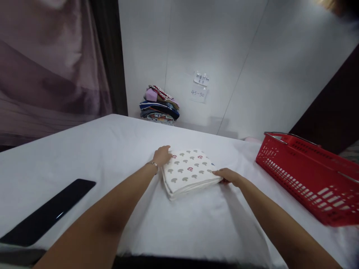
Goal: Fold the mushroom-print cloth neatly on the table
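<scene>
A folded white cloth (pixel 193 170) printed with grey and red mushroom shapes lies flat in several layers on the white-covered table (pixel 126 142). At its far left corner, my left hand (pixel 162 156) is closed on the edge, a bracelet around the wrist. My right hand (pixel 230 176) pinches the near right corner, thumb on top and the other fingers beneath, partly hidden by the cloth.
To the right stands a red plastic basket (pixel 303 175) with metal handles. A long black flat object (pixel 50 211) lies at the left. Beyond the far edge rises a stack of folded fabrics (pixel 159 106) against a white wall (pixel 202 45) with paper notes.
</scene>
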The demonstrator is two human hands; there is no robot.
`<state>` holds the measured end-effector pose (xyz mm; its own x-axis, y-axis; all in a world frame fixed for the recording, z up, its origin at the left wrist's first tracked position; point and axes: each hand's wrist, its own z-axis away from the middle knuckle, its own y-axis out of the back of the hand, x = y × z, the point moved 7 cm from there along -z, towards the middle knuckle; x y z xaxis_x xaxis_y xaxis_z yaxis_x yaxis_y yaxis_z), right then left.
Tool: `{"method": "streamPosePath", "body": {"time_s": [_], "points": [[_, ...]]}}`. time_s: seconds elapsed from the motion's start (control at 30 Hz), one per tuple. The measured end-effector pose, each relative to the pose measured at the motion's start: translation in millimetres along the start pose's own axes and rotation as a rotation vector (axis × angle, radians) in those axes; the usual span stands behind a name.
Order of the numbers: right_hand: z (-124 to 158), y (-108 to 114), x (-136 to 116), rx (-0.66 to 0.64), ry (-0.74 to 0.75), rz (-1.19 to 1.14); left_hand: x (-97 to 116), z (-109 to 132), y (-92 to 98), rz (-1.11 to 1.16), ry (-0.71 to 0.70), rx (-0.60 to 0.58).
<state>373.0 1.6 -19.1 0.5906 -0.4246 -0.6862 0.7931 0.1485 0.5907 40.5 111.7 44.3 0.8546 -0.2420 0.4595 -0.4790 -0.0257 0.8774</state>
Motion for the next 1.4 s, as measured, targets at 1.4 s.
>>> {"method": "streamPosePath", "body": {"time_s": [1.4], "points": [[19.3,-10.5,11.1,0.225,0.158,-0.566,71.5,171.6,-24.5,-0.213,-0.698,0.011]]}}
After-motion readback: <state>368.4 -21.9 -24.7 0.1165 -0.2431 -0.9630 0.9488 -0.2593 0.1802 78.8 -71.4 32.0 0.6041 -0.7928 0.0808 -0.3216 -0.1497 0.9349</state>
